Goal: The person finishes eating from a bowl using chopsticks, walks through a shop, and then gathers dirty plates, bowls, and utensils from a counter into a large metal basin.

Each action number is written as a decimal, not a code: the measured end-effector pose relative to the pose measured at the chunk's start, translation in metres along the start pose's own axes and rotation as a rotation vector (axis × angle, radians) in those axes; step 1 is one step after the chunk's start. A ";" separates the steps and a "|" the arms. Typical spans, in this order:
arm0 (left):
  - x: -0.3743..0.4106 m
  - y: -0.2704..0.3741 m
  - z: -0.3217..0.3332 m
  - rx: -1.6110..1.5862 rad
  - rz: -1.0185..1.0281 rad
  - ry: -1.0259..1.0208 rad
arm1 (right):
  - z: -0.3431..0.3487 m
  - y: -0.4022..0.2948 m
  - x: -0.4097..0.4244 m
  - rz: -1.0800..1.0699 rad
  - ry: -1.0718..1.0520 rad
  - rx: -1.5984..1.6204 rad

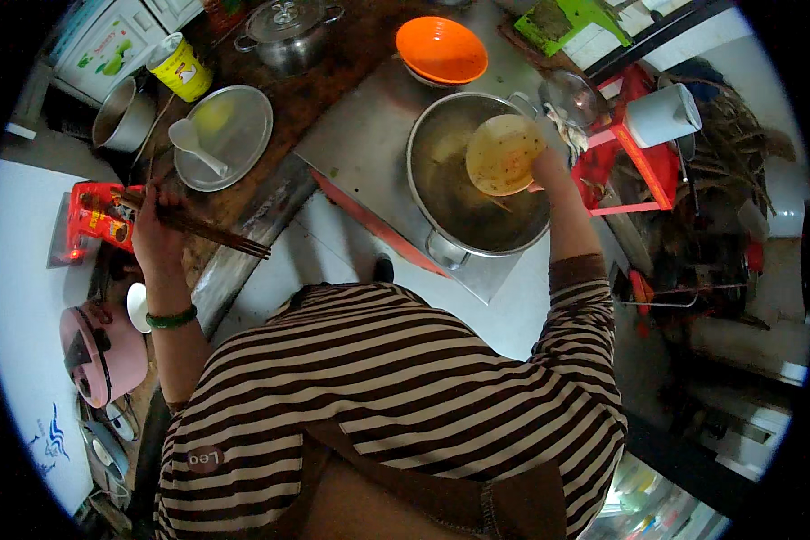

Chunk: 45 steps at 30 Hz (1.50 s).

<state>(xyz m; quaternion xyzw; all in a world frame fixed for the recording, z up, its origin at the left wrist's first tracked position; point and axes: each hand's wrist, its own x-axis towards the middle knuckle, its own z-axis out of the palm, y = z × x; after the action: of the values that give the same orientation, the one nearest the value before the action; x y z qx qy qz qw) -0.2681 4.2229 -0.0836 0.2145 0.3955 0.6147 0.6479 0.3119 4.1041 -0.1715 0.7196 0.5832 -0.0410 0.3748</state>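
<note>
My right hand [549, 172] grips the edge of a yellowish bowl [501, 154] with dark specks on it. The bowl is tilted over a wide two-handled steel pot [447, 250] holding murky brown liquid [449, 192]. Whether the bowl touches the liquid, I cannot tell. On the other side, my left hand [158, 229] is closed around a bundle of dark wooden chopsticks [223, 236], tips pointing right. Close by that hand is a red food packet [101, 212]. A white spoon [199, 150] rests on a round metal lid or tray [253, 131] beyond it.
An orange bowl [441, 50] stands behind the pot on the metal-topped surface [358, 135]. Farther left are a lidded steel pot [287, 40], a yellow tub [181, 67] and a pink rice cooker [108, 351]. To the right, a red stool [638, 169] bears a pale container [661, 116].
</note>
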 end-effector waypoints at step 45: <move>-0.013 -0.012 -0.024 0.112 -0.027 0.096 | 0.000 0.012 -0.045 0.419 0.529 1.000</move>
<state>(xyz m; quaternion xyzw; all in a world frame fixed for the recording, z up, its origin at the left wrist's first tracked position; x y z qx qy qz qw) -0.2783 4.2035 -0.1038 0.2153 0.4628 0.5926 0.6232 0.3078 4.0672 -0.1432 0.8940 0.4122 -0.0553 -0.1669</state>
